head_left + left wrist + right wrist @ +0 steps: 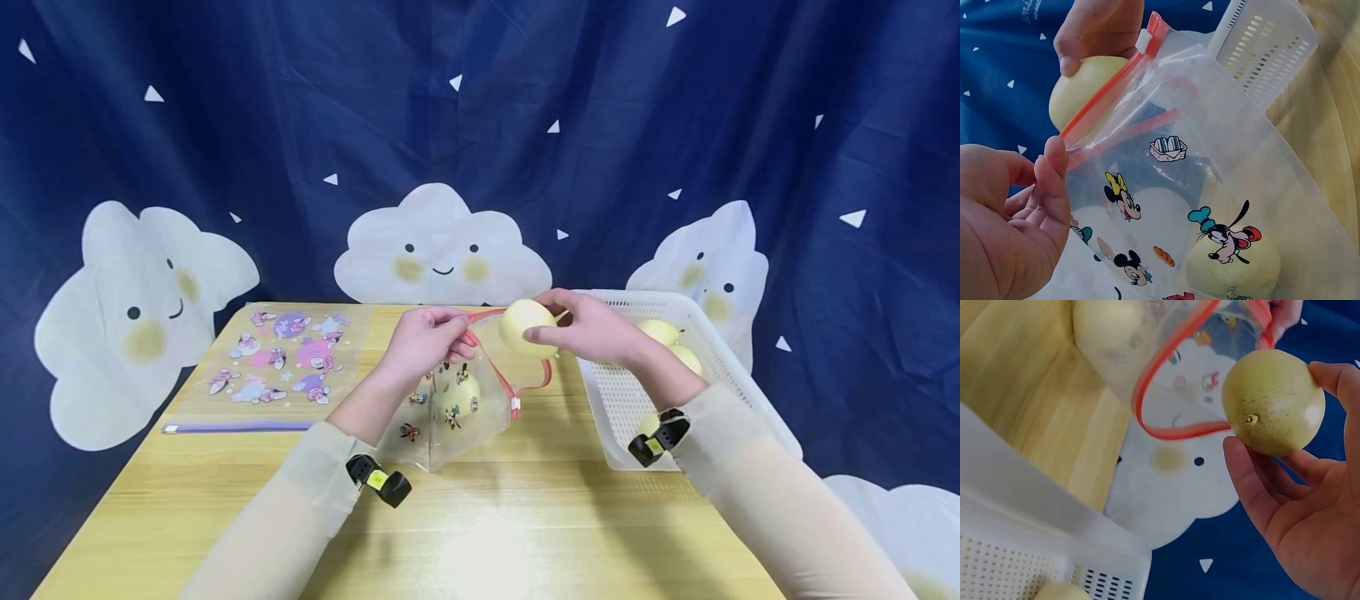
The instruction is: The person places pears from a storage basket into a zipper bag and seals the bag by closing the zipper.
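My left hand pinches the red-edged rim of a clear zip bag printed with cartoon figures. The bag's mouth gapes, with its white slider at one end of the red strip. Inside the bag, at the bottom, lies a pale yellow pear. Another pear is gripped between the thumb and fingers of my right hand, right at the mouth of the bag. Its speckled stem end shows in the right wrist view.
On the right of the wooden table stands a white perforated basket holding several pears. A flat printed zip bag with a purple slide strip lies at the left. A blue cloud-patterned curtain hangs behind.
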{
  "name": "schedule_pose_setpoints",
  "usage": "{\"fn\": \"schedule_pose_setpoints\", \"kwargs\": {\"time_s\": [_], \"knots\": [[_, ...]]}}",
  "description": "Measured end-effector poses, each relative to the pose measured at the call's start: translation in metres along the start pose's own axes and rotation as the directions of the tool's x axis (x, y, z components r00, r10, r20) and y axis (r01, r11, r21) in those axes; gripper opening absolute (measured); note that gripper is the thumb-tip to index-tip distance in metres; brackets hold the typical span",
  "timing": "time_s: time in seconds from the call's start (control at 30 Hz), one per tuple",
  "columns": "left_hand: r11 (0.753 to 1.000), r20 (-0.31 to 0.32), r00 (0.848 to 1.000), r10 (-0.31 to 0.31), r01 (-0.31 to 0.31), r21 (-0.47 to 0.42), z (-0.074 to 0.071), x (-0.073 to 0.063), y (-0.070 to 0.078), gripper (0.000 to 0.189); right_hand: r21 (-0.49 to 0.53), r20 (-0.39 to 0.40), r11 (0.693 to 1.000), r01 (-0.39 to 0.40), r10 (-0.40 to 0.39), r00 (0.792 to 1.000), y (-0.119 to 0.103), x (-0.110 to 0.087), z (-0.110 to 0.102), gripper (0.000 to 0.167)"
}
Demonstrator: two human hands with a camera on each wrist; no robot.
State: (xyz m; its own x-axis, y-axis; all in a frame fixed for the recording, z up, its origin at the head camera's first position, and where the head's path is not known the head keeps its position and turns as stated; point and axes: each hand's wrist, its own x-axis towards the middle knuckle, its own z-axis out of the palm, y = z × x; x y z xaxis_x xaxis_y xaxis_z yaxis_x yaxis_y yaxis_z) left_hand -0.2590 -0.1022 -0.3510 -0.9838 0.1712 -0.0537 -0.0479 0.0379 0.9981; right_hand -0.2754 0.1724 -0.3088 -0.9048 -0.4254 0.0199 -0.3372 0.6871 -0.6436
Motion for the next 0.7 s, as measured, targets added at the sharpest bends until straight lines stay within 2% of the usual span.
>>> {"fn": "schedule_pose_setpoints", "kwargs": {"time_s": [0.13, 0.27, 0.47, 0.53, 0.7], "knots": [[1.0, -0.002, 1.0, -0.002, 0.002, 0.002, 0.001, 0.0, 0.001, 0.032, -0.011, 0.036, 1.0, 0.016, -0.016, 0.999, -0.001, 0.004, 0.009, 0.056], [1.0, -0.005, 1.0, -0.003, 0.003, 0.001, 0.002, 0.0, 0.001, 0.03, -0.073, 0.069, 0.997, 0.036, -0.031, 0.997, -0.003, 0.006, 0.015, 0.065], [1.0, -0.001, 1.0, -0.001, 0.001, 0.017, 0.004, 0.001, 0.0, 0.027, -0.139, 0.139, 0.985, 0.104, -0.084, 0.987, -0.007, 0.012, 0.025, 0.046], [1.0, -0.005, 1.0, -0.002, 0.002, 0.026, 0.005, 0.002, 0.0, 0.027, -0.14, 0.173, 0.985, 0.102, -0.077, 0.982, -0.009, 0.015, 0.029, 0.043], [0.999, -0.003, 1.0, 0.001, -0.001, 0.033, 0.007, 0.002, 0.0, 0.028, -0.201, 0.239, 0.976, 0.081, -0.031, 0.97, -0.012, 0.025, 0.04, 0.056]]}}
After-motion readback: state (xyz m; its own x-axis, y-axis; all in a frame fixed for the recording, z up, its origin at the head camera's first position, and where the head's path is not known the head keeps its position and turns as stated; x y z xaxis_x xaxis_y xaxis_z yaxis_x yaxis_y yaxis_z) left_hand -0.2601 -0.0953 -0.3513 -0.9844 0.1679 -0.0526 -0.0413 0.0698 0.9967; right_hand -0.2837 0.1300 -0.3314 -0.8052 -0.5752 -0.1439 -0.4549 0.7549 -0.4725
